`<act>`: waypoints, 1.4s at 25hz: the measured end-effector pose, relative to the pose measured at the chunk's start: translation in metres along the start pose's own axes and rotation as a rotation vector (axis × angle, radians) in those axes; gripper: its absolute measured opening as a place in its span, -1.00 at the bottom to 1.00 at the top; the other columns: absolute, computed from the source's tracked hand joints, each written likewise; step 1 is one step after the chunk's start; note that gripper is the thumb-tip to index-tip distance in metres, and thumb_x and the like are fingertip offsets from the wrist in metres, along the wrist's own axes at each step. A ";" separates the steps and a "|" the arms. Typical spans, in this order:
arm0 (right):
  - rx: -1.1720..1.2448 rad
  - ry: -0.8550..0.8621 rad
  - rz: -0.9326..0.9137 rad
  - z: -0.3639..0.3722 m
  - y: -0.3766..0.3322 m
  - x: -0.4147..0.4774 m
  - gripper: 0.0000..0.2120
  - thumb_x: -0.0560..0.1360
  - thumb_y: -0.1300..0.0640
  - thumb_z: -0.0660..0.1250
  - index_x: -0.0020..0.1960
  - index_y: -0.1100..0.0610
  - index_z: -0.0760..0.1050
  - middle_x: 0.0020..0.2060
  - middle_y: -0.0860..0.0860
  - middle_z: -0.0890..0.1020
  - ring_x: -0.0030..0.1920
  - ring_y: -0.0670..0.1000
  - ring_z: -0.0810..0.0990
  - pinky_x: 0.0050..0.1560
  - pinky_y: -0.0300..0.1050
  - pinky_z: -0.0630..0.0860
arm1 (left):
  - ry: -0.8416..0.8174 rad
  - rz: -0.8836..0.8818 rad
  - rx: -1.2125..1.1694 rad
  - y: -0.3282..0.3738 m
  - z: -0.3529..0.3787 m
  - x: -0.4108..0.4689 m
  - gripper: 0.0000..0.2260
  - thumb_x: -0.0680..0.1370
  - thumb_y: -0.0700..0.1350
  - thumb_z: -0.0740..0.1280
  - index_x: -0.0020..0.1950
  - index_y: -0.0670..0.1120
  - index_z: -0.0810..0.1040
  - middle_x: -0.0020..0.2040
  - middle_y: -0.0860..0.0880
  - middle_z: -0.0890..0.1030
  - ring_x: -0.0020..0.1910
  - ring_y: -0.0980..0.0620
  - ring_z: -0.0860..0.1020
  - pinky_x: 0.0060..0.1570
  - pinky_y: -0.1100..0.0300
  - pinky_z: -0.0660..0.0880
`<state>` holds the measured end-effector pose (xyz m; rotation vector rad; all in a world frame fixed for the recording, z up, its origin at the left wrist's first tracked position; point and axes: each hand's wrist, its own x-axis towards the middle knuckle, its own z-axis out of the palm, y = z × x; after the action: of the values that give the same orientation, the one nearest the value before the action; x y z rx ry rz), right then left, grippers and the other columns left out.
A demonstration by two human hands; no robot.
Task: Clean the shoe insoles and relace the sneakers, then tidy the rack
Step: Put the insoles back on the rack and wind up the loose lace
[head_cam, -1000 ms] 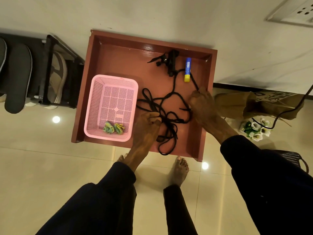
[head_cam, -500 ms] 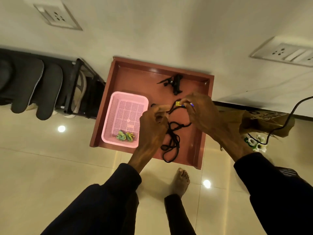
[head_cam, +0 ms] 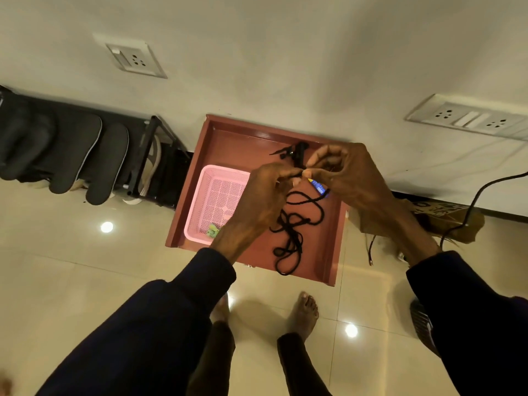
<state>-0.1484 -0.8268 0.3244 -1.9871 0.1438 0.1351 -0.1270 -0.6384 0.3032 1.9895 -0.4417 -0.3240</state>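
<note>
The black lace is hanging limp and light over the red tray, so I'm favouring a hold near its tip. Left hand fingers are pinching 1 end; right hand is gripping a blue tube.

A home entryway: glossy floor tiles, a wall socket, a shoe rack, a bare foot.

glossy floor tiles, perforated pink plastic basket, matt black cloth lace, smooth reddish-brown tray
</note>
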 end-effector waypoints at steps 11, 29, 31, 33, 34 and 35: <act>-0.084 0.013 -0.106 -0.008 -0.070 -0.031 -0.89 0.50 0.14 0.47 0.01 0.01 0.72 -0.11 -0.10 0.71 -0.06 -0.13 0.65 0.01 -0.10 0.58 | -0.137 -0.412 -0.212 0.083 -0.071 -0.021 -0.54 0.73 0.11 0.13 -0.10 -0.07 0.72 -0.14 0.02 0.74 -0.12 0.15 0.69 0.03 0.16 0.52; 0.020 0.093 -0.140 0.003 -0.186 -0.105 -0.81 0.61 0.07 0.34 -0.11 0.05 0.68 -0.32 -0.03 0.68 -0.29 -0.02 0.64 -0.21 0.04 0.57 | -0.228 -0.279 -1.350 0.227 -0.139 -0.016 -0.61 0.67 -0.10 0.17 0.44 -0.26 0.45 0.45 -0.22 0.51 0.49 -0.16 0.44 0.57 -0.05 0.22; -0.079 0.128 -0.194 -0.006 -0.207 -0.113 -0.81 0.61 0.04 0.33 -0.08 0.09 0.65 -0.28 -0.05 0.66 -0.24 -0.05 0.63 -0.18 0.05 0.56 | -0.108 -0.235 -1.112 0.238 -0.143 -0.016 -0.65 0.71 -0.11 0.16 0.41 -0.26 0.49 0.37 -0.20 0.59 0.43 -0.10 0.51 0.55 -0.03 0.27; -0.174 0.155 -0.247 -0.020 -0.229 -0.115 -0.87 0.59 0.06 0.35 -0.05 0.08 0.64 -0.23 -0.08 0.65 -0.19 -0.08 0.61 -0.15 0.03 0.55 | -0.012 -0.195 -0.789 0.245 -0.146 -0.021 -0.68 0.74 -0.12 0.14 0.32 -0.27 0.57 0.23 -0.18 0.68 0.32 -0.06 0.60 0.47 0.00 0.39; -0.223 0.158 -0.293 -0.030 -0.243 -0.115 -0.91 0.58 0.09 0.36 -0.03 0.05 0.64 -0.20 -0.10 0.63 -0.17 -0.10 0.59 -0.13 -0.01 0.54 | -0.001 -0.169 -0.632 0.251 -0.149 -0.025 -0.68 0.75 -0.13 0.14 0.25 -0.27 0.62 0.13 -0.16 0.72 0.24 -0.04 0.65 0.39 0.02 0.47; -0.283 0.160 -0.339 -0.040 -0.257 -0.115 -0.93 0.58 0.12 0.36 0.00 0.02 0.63 -0.18 -0.12 0.61 -0.16 -0.12 0.57 -0.12 -0.08 0.53 | -0.004 -0.143 -0.500 0.258 -0.151 -0.030 -0.68 0.75 -0.14 0.14 0.16 -0.26 0.66 0.03 -0.13 0.75 0.12 -0.01 0.70 0.25 0.07 0.54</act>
<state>-0.2188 -0.7541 0.5906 -2.2719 -0.1178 -0.2346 -0.1346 -0.6084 0.6020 1.5322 -0.1944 -0.4774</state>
